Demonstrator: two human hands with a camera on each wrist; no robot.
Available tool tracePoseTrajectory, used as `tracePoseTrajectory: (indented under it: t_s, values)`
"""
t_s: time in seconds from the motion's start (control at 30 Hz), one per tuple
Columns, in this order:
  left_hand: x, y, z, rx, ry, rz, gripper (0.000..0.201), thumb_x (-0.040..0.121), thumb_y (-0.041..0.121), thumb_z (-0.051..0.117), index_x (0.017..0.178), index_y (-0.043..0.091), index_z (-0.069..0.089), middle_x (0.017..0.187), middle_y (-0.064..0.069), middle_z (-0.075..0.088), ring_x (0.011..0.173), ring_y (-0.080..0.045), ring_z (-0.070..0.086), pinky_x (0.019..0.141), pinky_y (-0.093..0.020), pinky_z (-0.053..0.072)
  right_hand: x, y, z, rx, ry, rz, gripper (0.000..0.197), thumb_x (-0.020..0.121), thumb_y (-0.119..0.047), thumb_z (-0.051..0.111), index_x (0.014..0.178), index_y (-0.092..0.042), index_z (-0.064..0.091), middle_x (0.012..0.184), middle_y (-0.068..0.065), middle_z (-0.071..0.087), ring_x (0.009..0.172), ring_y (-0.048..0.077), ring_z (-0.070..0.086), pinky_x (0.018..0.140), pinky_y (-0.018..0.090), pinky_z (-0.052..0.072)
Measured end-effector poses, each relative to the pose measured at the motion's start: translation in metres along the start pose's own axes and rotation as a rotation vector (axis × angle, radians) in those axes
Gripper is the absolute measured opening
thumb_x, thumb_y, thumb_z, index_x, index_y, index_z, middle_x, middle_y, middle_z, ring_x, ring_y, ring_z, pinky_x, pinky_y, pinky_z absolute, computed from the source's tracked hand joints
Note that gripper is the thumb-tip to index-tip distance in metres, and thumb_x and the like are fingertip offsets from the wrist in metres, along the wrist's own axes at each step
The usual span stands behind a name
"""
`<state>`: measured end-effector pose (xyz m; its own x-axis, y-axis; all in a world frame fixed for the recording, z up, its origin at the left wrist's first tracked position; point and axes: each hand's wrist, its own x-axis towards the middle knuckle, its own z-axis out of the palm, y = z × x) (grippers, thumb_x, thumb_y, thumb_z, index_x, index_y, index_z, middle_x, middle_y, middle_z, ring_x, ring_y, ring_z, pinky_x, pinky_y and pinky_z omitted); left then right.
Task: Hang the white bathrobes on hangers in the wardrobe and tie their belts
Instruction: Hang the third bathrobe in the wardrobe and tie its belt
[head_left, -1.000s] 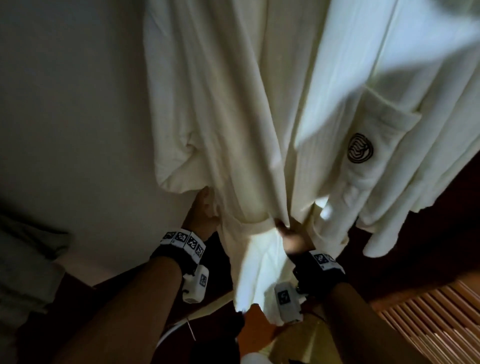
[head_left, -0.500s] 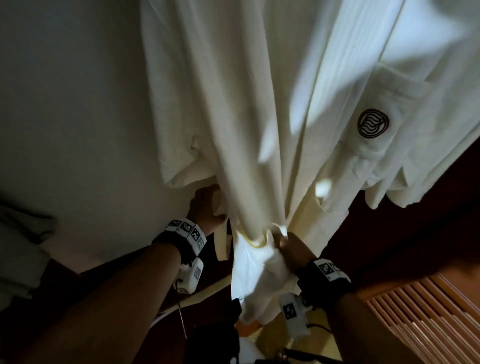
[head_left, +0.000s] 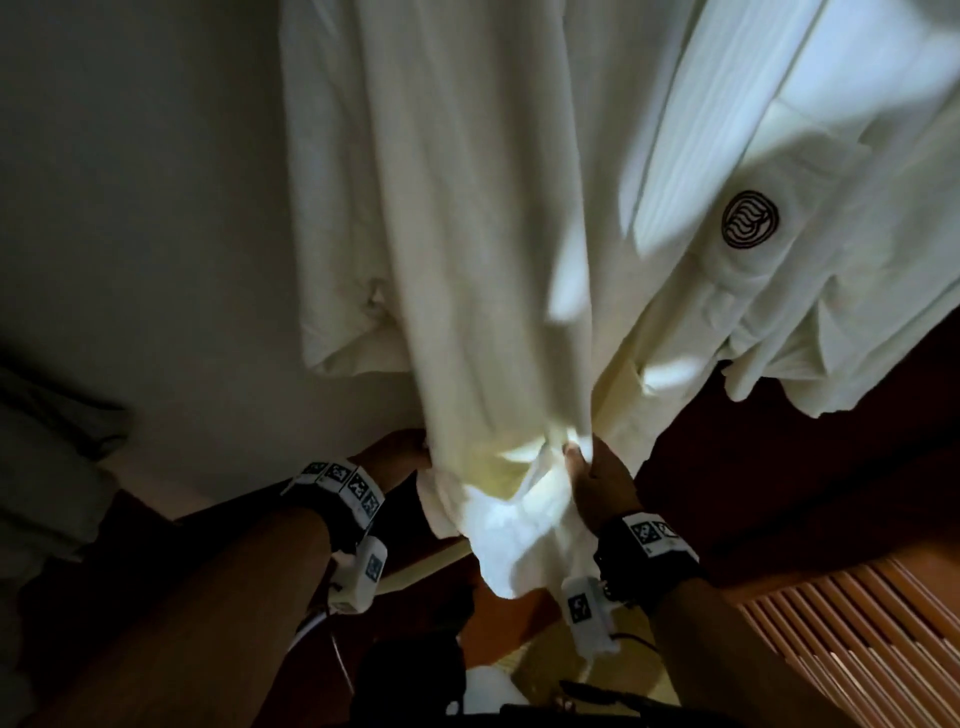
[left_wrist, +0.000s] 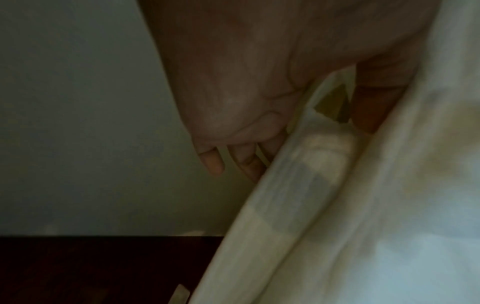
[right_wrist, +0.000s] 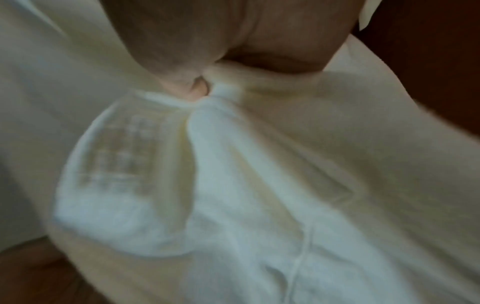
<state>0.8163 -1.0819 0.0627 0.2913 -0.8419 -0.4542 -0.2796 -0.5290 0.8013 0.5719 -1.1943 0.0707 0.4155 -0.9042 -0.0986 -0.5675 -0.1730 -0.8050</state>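
A white bathrobe (head_left: 467, 208) hangs in front of me, bunched narrow at waist height. A yellowish band of cloth, apparently the belt (head_left: 498, 467), wraps that gather. My left hand (head_left: 400, 452) is at the robe's left edge. In the left wrist view a strip of cloth (left_wrist: 311, 115) runs between its thumb and palm, and the left hand (left_wrist: 285, 131) grips it. My right hand (head_left: 587, 462) pinches the bunched cloth on the right. The right wrist view shows the right hand (right_wrist: 200, 86) with thumb and finger closed on a knot-like twist (right_wrist: 221, 90).
A pocket with a round dark logo (head_left: 750, 223) hangs at the right, with more white robe cloth beyond it. On the left is a pale wall (head_left: 130, 208). Dark wood (head_left: 779, 441) and a slatted wooden surface (head_left: 857, 623) lie lower right, and grey cloth (head_left: 47, 467) at far left.
The robe has been drawn into a tighter gather at the waist. Both hands have closed in on the band, and the right hand has risen slightly.
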Motion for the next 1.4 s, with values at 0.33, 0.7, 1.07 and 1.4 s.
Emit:
tracePoseTrajectory:
  t_s: [0.33, 0.7, 1.07, 1.4]
  values:
    - [-0.068, -0.07, -0.076, 0.286, 0.736, 0.038, 0.021, 0.083, 0.02, 0.069, 0.093, 0.01, 0.054, 0.084, -0.007, 0.061, 0.079, -0.028, 0.061, 0.064, -0.029, 0.041, 0.049, -0.015, 0.029, -0.075, 0.114, -0.133, 0.025, 0.089, -0.028, 0.064, 0.11, -0.014, 0.063, 0.104, 0.01, 0.063, 0.1, 0.026, 0.059, 0.084, 0.032, 0.045]
    - [-0.069, -0.002, -0.061, 0.175, 0.881, 0.033, 0.052, 0.076, 0.043, 0.076, 0.106, 0.01, 0.05, 0.093, -0.002, 0.054, 0.082, -0.022, 0.053, 0.067, -0.032, 0.042, 0.033, -0.008, -0.022, 0.107, 0.631, 0.125, 0.06, 0.078, -0.016, 0.07, 0.131, -0.007, 0.042, 0.131, 0.019, 0.046, 0.119, 0.035, 0.047, 0.097, 0.042, 0.039]
    - [-0.019, 0.073, 0.028, -0.739, 0.362, -0.189, 0.018, 0.088, 0.013, 0.04, 0.071, 0.013, 0.044, 0.058, -0.006, 0.051, 0.042, -0.014, 0.044, 0.044, -0.019, 0.036, 0.048, 0.015, -0.06, 0.247, -0.018, -0.044, 0.013, 0.083, -0.008, 0.074, 0.091, -0.011, 0.064, 0.08, -0.001, 0.068, 0.071, 0.016, 0.067, 0.067, 0.018, 0.051]
    - [-0.009, 0.124, 0.074, -0.472, 0.178, 0.122, 0.042, 0.066, 0.049, 0.077, 0.078, 0.015, 0.055, 0.058, 0.0, 0.048, 0.044, -0.016, 0.041, 0.044, -0.023, 0.032, 0.093, -0.014, -0.073, -0.115, -0.258, -0.221, 0.094, 0.065, -0.047, 0.085, 0.141, -0.012, 0.041, 0.136, 0.005, 0.054, 0.124, 0.022, 0.05, 0.095, 0.025, 0.039]
